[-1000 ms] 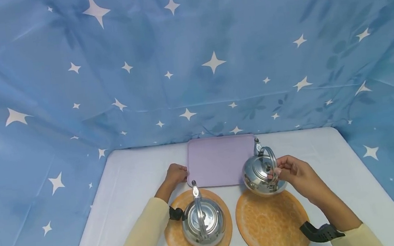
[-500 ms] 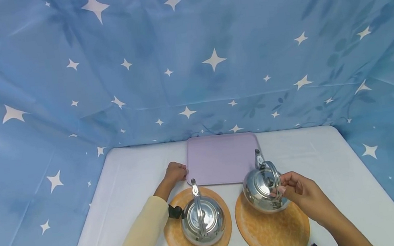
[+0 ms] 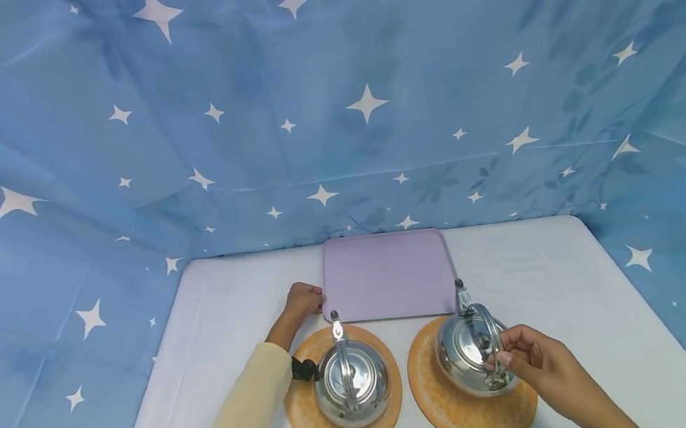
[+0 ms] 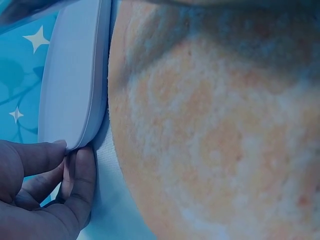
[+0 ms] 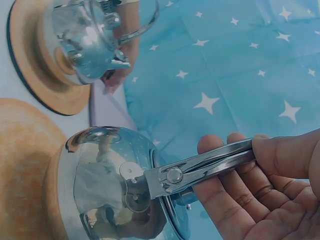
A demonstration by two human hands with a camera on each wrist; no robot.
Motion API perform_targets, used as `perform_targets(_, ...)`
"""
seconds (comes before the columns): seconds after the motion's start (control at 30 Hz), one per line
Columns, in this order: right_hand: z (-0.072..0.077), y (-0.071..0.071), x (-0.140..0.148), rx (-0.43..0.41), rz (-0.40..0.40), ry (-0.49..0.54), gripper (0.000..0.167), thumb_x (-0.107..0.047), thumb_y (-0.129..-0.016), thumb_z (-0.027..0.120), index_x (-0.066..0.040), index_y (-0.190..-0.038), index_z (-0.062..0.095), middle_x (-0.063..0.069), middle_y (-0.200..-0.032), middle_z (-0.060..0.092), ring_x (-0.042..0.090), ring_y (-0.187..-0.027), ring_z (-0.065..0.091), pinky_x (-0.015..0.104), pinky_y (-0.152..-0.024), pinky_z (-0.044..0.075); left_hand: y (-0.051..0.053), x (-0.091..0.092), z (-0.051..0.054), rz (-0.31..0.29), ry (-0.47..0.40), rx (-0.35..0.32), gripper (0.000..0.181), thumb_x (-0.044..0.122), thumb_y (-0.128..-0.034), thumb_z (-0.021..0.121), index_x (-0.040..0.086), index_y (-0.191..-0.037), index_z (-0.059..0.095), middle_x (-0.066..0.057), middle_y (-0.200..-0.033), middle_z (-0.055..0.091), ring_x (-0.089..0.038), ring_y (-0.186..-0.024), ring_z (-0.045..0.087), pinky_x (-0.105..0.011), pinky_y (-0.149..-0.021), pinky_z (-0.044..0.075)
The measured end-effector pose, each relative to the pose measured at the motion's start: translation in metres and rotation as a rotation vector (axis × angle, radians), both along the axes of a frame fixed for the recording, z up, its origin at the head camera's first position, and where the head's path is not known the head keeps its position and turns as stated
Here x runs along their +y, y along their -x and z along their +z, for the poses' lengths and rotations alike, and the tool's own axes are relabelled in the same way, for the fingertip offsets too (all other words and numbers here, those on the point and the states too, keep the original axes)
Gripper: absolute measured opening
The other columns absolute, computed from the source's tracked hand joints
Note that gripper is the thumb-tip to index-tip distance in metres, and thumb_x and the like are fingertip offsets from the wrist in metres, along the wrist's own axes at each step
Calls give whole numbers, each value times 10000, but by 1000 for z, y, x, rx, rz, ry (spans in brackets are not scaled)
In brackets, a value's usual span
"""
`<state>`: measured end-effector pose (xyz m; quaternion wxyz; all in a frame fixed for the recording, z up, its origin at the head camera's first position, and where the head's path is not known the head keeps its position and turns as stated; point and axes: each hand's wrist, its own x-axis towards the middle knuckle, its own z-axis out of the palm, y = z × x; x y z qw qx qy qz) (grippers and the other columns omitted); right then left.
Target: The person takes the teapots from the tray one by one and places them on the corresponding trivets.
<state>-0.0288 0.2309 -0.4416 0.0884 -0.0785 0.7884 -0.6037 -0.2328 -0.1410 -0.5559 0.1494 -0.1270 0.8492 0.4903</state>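
Observation:
My right hand (image 3: 544,364) grips the upright handle of a shiny steel kettle (image 3: 463,352). This kettle is over the right round orange placemat (image 3: 430,395); whether its base touches the mat I cannot tell. In the right wrist view the thumb and fingers (image 5: 245,195) close around the handle (image 5: 210,162). My left hand (image 3: 303,300) pinches the near left corner of a lilac tray (image 3: 388,276), thumb above and fingers below in the left wrist view. A second steel kettle (image 3: 329,399) stands on the left orange placemat (image 3: 303,423), below my left forearm's right side.
A white-covered table (image 3: 225,291) carries everything. Behind and beside it hangs a blue cloth (image 3: 286,157) with white stars. The tray lies flat at the back edge, just beyond both placemats. Both kettle spouts point toward the back.
The right hand has brought its kettle from beside the tray's near right corner back toward me and down over the right placemat. The left hand keeps its hold on the tray corner.

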Motion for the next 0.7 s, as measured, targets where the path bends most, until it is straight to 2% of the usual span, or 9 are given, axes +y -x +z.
perform_targets(0.17,-9,-9,0,-26,-35,-18,217,-78,-985,565,93,-1109,512,169,-992,626,192,-894,657,303,-729,565,0,1,-1,5,2,-5,217,-1,-876,637,-88,-1070,675,-171,-952,665,-153,-678,633,-243,-634,561)
perform_targets(0.43,-15,-11,-2,3,-67,-68,198,-64,-974,580,82,-1097,525,144,-966,615,178,-848,645,275,-717,558,5,3,2,12,-8,20,218,-2,-874,628,-88,-1069,676,-191,-972,664,-163,-679,641,-248,-643,562)
perform_targets(0.7,-23,-18,-3,-15,-79,-57,191,-52,-966,588,85,-1092,543,134,-968,638,180,-844,650,282,-710,561,-3,0,3,17,-5,-11,212,-8,-874,625,-91,-1064,673,-194,-992,663,-175,-701,654,-254,-654,566)
